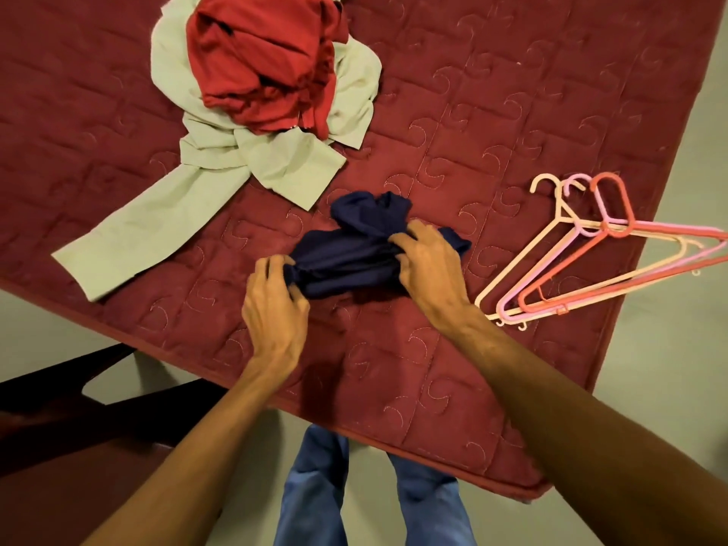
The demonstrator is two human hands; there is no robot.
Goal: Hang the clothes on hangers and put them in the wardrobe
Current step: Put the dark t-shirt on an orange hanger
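Note:
A crumpled navy garment (354, 246) lies on the dark red quilted mattress (492, 124). My left hand (275, 305) grips its left end with curled fingers. My right hand (429, 262) grips its right side. To the right lie three plastic hangers side by side: a cream hanger (559, 222), a pink hanger (583, 226) and a red hanger (614, 230). At the back, a red garment (260, 61) is heaped on a pale green garment (236, 159). No wardrobe is in view.
The mattress edge runs diagonally just in front of my legs in blue jeans (370, 494). Pale floor (669, 368) shows right of the mattress and near my feet. Dark wooden furniture (78, 435) stands at the lower left.

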